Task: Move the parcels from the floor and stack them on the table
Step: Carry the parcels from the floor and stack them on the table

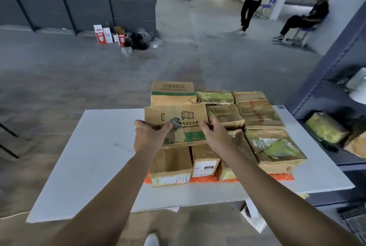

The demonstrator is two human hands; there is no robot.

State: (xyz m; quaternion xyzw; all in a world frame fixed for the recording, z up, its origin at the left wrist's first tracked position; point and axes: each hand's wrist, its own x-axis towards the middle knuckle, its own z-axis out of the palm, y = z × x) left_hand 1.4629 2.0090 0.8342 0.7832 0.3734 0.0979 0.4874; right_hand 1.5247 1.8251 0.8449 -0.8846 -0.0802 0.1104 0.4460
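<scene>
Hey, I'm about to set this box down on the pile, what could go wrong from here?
1. The printed box, gripped at its side edges by the left hand and the right hand, hangs over the left front box and the labelled box. If their tops are uneven, it may settle tilted.
2. Both stand near the table front edge, so a push might slide them off.

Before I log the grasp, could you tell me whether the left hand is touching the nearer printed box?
Touching: the head view shows the left hand gripping the nearer printed box at its left edge.
</scene>
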